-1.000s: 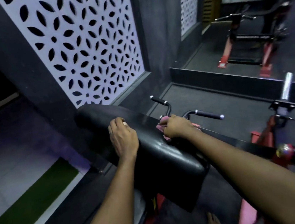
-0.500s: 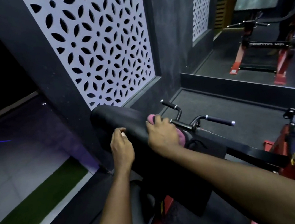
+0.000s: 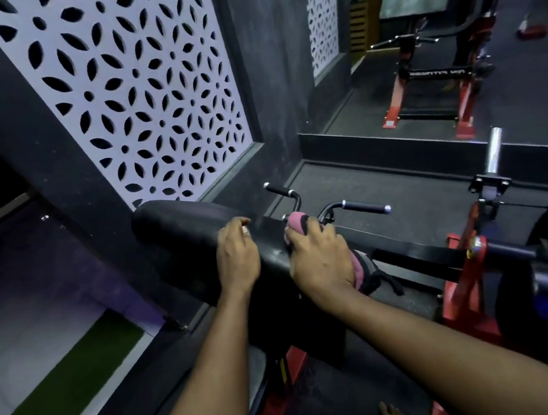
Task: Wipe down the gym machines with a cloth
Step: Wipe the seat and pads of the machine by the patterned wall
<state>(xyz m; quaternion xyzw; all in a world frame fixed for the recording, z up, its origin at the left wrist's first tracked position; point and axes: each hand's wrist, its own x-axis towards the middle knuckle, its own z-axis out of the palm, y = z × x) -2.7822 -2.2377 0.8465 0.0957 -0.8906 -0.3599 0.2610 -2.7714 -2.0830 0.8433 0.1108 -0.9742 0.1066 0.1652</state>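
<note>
The right hand (image 3: 320,257) holds the pink cloth (image 3: 297,222) against the black pad (image 3: 178,226), fingers curled over it. Most of the cloth is hidden under the palm. The left hand (image 3: 237,256) rests on the pad with its fingertips bent out of sight, so its grip cannot be determined. The machine frame (image 3: 459,264) is dark and indistinct.

White lattice panel (image 3: 134,96) with leaf-shaped cutouts, set in a dark grey wall (image 3: 267,53), upper left. Green turf strip (image 3: 56,389) runs beside the pale tiled floor (image 3: 13,342), lower left. Black rubber mat (image 3: 418,186) ahead ends at a raised black curb (image 3: 380,156), with a wall mirror (image 3: 514,98) above it and a second lattice panel (image 3: 322,18) further back.
</note>
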